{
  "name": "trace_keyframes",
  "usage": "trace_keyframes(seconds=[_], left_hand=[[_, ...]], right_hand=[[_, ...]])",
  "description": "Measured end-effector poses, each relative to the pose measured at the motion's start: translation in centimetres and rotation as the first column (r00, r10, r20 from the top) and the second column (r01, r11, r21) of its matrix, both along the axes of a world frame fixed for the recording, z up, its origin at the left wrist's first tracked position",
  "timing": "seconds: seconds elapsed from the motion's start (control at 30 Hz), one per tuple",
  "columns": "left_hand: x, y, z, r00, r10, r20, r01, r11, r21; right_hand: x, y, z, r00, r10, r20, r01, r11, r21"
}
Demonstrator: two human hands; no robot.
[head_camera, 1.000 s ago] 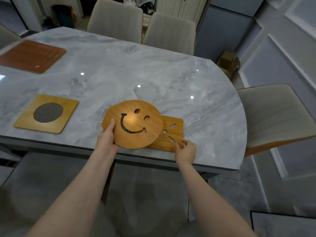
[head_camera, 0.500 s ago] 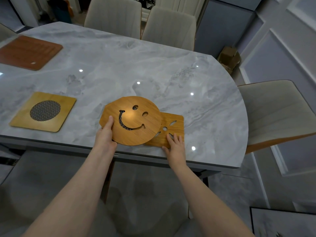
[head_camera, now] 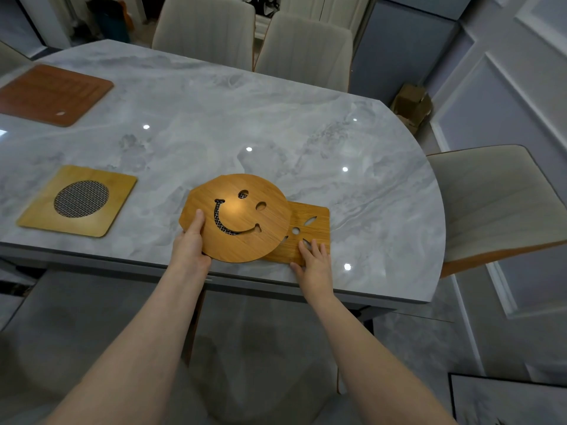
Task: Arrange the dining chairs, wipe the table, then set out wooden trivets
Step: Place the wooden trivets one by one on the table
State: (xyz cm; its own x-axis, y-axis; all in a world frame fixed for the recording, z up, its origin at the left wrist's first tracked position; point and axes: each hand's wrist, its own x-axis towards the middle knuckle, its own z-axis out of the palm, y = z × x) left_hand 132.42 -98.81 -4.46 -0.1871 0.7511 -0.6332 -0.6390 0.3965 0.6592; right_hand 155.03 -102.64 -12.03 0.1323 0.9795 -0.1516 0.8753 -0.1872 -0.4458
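A round wooden trivet with a cut-out smiley face (head_camera: pixel 237 216) lies near the front edge of the grey marble table (head_camera: pixel 276 124). My left hand (head_camera: pixel 190 243) grips its left rim, thumb on top. It overlaps a square wooden trivet with leaf cut-outs (head_camera: pixel 310 228) to its right. My right hand (head_camera: pixel 314 262) presses flat on that square trivet's front corner with straight fingers. A square trivet with a round mesh centre (head_camera: pixel 79 200) sits at the front left. A dark brown square trivet (head_camera: pixel 53 93) lies at the far left.
Two beige dining chairs (head_camera: pixel 208 29) (head_camera: pixel 306 50) stand at the table's far side. Another chair (head_camera: pixel 491 197) stands at the right end. A cardboard box (head_camera: pixel 412 102) sits on the floor behind. A picture frame (head_camera: pixel 506 400) leans at the bottom right.
My right hand went from pinching the square trivet's front edge to lying flat on it. The smiley trivet shifted slightly away from me with my left hand.
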Motion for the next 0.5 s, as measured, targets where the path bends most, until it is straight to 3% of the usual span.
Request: trace_keyframes(seconds=[0.5], left_hand=[[0.29, -0.11, 0.26, 1.000, 0.027, 0.009, -0.026, 1.000, -0.013]], right_hand=[[-0.09, 0.27, 0.22, 1.000, 0.005, 0.028, -0.004, 1.000, -0.027]])
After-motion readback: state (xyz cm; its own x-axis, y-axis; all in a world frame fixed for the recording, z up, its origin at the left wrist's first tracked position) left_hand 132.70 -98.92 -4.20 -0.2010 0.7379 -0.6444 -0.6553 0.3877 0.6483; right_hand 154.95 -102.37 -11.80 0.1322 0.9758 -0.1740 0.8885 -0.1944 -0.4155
